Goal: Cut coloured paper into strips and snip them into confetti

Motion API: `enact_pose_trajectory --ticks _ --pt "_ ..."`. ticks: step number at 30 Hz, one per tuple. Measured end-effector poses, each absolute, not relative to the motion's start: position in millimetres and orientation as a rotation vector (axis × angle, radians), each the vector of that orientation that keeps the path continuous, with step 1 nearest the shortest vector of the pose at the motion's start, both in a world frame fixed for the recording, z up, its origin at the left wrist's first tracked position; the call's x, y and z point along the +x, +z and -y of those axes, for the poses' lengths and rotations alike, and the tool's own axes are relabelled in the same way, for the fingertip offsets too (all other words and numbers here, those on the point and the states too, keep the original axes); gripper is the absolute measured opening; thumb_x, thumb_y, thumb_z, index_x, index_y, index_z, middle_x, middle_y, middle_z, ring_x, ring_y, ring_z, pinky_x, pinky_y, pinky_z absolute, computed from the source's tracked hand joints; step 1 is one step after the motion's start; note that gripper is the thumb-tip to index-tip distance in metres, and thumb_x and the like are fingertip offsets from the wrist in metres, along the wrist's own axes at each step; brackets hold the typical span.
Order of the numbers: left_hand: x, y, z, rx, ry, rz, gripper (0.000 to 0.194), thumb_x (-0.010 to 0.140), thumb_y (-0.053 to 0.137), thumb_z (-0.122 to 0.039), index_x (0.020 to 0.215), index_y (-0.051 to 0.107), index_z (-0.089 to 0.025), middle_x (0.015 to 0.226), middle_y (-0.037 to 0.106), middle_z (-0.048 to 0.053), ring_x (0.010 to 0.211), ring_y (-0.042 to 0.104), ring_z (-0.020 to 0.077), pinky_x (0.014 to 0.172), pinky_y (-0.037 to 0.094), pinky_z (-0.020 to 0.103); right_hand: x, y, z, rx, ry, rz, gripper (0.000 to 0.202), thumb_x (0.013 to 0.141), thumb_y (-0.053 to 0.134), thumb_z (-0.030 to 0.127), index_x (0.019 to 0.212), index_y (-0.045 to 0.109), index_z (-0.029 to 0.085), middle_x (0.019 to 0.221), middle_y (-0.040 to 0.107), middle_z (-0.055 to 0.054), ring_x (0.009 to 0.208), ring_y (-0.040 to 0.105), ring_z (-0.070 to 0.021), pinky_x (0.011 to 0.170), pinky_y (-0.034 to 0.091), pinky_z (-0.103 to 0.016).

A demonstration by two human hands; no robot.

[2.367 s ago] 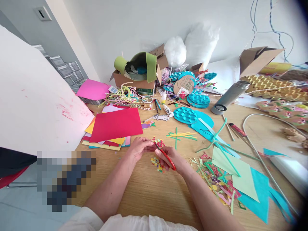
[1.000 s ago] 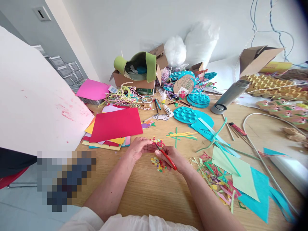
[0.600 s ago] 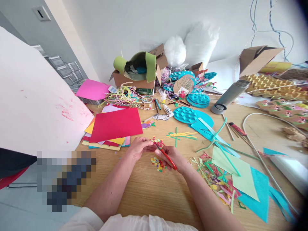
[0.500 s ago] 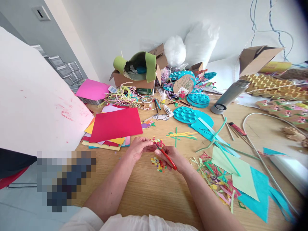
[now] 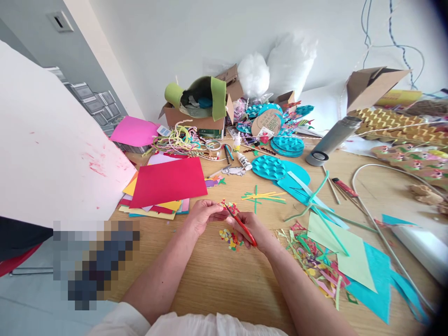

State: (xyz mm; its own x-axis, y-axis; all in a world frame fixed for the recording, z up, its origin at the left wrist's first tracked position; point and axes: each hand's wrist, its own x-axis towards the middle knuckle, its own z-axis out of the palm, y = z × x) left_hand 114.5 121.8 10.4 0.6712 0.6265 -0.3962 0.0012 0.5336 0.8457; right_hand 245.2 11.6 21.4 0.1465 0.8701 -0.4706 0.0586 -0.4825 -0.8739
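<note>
In the middle of the table, my left hand [image 5: 203, 215] pinches a small piece of coloured paper at the fingertips. My right hand [image 5: 258, 227] is wrapped round red-handled scissors [image 5: 246, 227], whose dark blades point at the left fingertips. How far the blades are apart is too small to tell. Small red and yellow paper bits [image 5: 232, 206] lie just beyond the blades. Below the hands is a little pile of round, multicoloured paper dots [image 5: 228, 237]. Yellow and green paper strips [image 5: 264, 196] lie crossed a short way beyond my right hand.
Coloured paper sheets [image 5: 170, 182] are stacked at left. Paper scraps [image 5: 315, 261] and a pale green sheet [image 5: 341, 247] lie right. Farther back are a white glue bottle [image 5: 244, 161], blue paper ovals [image 5: 269, 167], a grey flask [image 5: 332, 142] and a cardboard box [image 5: 196, 116].
The scissor blades have shifted slightly towards the left fingertips. Both hands stay in nearly the same place, and the things on the table have not moved.
</note>
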Motion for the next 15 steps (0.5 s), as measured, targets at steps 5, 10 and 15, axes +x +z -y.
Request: enact_pose_trajectory --ticks 5,10,15 --pt "121 10 -112 0.820 0.524 -0.776 0.019 0.056 0.077 -0.024 0.069 0.070 -0.012 0.075 0.072 0.010 0.071 0.067 0.0199 0.075 0.050 0.033 244 15 -13 -1.626 1.359 0.908 0.052 0.070 0.055 0.068 0.065 0.045 0.018 0.044 0.054 0.004 0.032 0.048 -0.0080 0.032 0.036 -0.018" --pt "129 10 -99 0.691 0.658 -0.782 0.015 0.056 0.077 -0.022 0.066 0.069 -0.013 0.074 0.072 0.008 0.072 0.067 0.0188 0.073 0.049 0.030 241 13 -14 -1.589 1.337 0.931 0.054 0.072 0.051 0.071 0.070 0.045 0.017 0.048 0.056 0.003 0.036 0.052 -0.0083 0.036 0.040 -0.017" --pt "134 9 -90 0.647 0.726 -0.780 0.017 0.057 0.075 -0.022 0.069 0.069 -0.013 0.074 0.072 0.008 0.070 0.065 0.0173 0.072 0.048 0.028 239 12 -13 -1.584 1.351 0.917 0.054 0.072 0.051 0.071 0.069 0.044 0.017 0.048 0.056 0.003 0.035 0.053 -0.0088 0.035 0.039 -0.017"
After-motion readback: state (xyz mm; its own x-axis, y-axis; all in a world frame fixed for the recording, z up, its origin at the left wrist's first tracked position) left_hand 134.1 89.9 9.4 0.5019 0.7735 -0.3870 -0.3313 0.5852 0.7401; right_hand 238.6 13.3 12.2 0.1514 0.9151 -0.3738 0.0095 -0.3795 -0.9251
